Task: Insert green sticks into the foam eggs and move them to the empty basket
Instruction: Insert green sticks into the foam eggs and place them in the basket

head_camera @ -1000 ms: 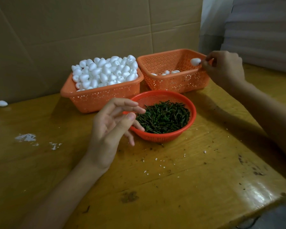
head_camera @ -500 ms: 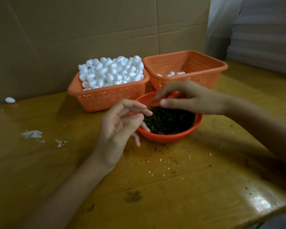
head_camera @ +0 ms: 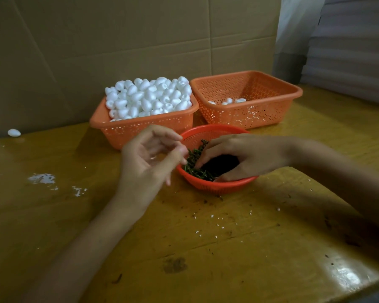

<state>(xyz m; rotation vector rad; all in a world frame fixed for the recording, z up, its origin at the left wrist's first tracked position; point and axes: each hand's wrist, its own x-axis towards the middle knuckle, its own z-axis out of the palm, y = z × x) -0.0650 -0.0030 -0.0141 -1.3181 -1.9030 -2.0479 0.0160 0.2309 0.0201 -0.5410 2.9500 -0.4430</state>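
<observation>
A round red bowl (head_camera: pixel 217 186) holds a pile of green sticks (head_camera: pixel 193 159) at the table's middle. My right hand (head_camera: pixel 247 157) arches over the bowl with its fingertips down in the sticks and the thumb apart at the near rim. My left hand (head_camera: pixel 147 158) hovers just left of the bowl, fingers loosely curled, holding nothing. Behind, a left orange basket (head_camera: pixel 140 127) is heaped with white foam eggs (head_camera: pixel 149 97). The right orange basket (head_camera: pixel 249 114) has a few eggs (head_camera: pixel 230 101) on its bottom.
A cardboard wall (head_camera: pixel 140 40) stands close behind the baskets. One stray egg (head_camera: pixel 14 132) lies at the far left by the wall. Foam crumbs (head_camera: pixel 42 178) dot the wooden table (head_camera: pixel 206 248), whose corner falls away at the lower right.
My right hand left the right basket, where it held an egg, came back to the red bowl and sank its fingers into the sticks. My left hand stayed beside the bowl.
</observation>
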